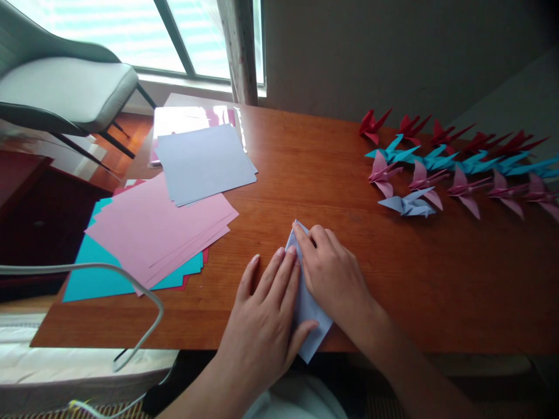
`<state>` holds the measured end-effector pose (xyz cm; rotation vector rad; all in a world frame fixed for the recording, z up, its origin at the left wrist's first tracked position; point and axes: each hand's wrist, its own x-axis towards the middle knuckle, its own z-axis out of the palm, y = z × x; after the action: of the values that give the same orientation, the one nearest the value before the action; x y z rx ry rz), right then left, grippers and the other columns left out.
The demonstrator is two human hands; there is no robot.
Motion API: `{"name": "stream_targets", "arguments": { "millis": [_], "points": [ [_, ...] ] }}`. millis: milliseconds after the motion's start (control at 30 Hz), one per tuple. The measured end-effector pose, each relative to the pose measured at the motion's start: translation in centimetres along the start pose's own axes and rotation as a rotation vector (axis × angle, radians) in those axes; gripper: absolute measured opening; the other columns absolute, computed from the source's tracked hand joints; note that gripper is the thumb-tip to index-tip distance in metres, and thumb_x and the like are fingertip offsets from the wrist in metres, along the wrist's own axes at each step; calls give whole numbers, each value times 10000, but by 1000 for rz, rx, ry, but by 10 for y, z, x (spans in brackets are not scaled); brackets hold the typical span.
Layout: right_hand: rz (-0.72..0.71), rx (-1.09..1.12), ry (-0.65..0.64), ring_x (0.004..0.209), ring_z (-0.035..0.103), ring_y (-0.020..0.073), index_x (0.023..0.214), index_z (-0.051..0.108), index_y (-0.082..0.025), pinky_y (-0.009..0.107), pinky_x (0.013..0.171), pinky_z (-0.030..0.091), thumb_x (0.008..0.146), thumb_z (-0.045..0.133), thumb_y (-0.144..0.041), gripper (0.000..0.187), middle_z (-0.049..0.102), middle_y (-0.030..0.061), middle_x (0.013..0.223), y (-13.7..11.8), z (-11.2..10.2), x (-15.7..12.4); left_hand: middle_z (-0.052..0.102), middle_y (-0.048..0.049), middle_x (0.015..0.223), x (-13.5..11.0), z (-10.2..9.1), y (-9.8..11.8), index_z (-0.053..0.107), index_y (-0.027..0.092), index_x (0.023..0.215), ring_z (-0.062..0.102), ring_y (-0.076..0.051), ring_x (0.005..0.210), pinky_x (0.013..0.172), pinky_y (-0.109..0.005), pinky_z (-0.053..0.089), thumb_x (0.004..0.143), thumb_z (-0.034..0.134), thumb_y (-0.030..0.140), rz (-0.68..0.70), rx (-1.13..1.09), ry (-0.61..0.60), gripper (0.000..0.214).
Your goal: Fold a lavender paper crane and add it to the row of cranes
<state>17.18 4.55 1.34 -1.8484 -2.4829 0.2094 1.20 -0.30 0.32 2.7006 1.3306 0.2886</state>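
Observation:
A pale blue-white folded sheet of paper (311,314) lies on the table near its front edge, narrowing to a point at the far end. My left hand (268,308) rests on its left side with the fingers stretched out flat and the thumb across the lower part. My right hand (334,273) is on the upper right side, its index finger pressing by the pointed tip and the other fingers curled in. Both hands cover much of the paper, so its inner folds are hidden. To the right stands a finished pale blue paper crane (409,205).
Rows of red cranes (373,125), turquoise cranes (395,152) and pink cranes (382,173) line the table's right side. Left are light grey-blue sheets (205,163), pink sheets (148,227) and turquoise sheets (98,273). A white cable (151,297) loops over the front left edge.

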Motion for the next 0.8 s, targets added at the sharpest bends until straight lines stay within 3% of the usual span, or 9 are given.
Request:
{"name": "stream_targets", "arguments": {
  "millis": [800],
  "points": [
    [-3, 23, -30, 1029, 617, 249, 1475, 473, -147, 330, 759, 572, 990, 476, -183, 487, 648, 122, 1120, 5, -5, 2, 320, -106, 1635, 1, 2, 6, 424, 99, 1523, 266, -335, 1520, 1254, -497, 119, 954, 445, 631, -71, -54, -19, 779]
  ]
}}
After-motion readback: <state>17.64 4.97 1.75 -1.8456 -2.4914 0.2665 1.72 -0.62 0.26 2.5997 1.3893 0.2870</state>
